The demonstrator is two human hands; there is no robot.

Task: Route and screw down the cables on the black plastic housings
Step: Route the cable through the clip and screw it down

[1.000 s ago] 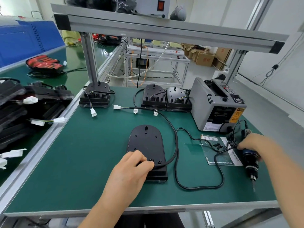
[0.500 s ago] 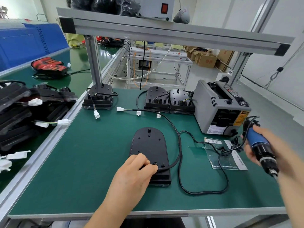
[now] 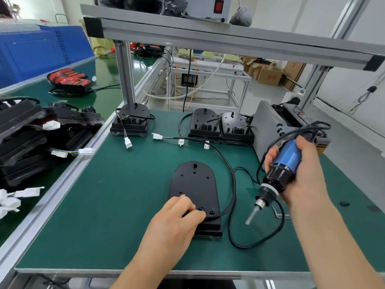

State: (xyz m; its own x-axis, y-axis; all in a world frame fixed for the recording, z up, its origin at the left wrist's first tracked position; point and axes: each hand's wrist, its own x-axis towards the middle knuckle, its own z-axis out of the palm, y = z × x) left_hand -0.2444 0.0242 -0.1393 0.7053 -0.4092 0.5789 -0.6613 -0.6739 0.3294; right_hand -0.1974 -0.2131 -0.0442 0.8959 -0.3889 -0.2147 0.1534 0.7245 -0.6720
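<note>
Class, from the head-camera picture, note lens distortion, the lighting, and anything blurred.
Head view: the wide lens slants the aluminium frame. Head view: lighting is soft and even, leaving only faint shadows beside the black housing. Head view: the screwdriver in the right hand has a slightly smeared tip, while the left hand at the cable is sharp.

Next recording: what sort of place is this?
Probably a factory assembly line for electrical goods: a green-matted workbench under an aluminium frame, several matching black housings lined up at the back, and a corded power screwdriver gripped in the right hand.
</note>
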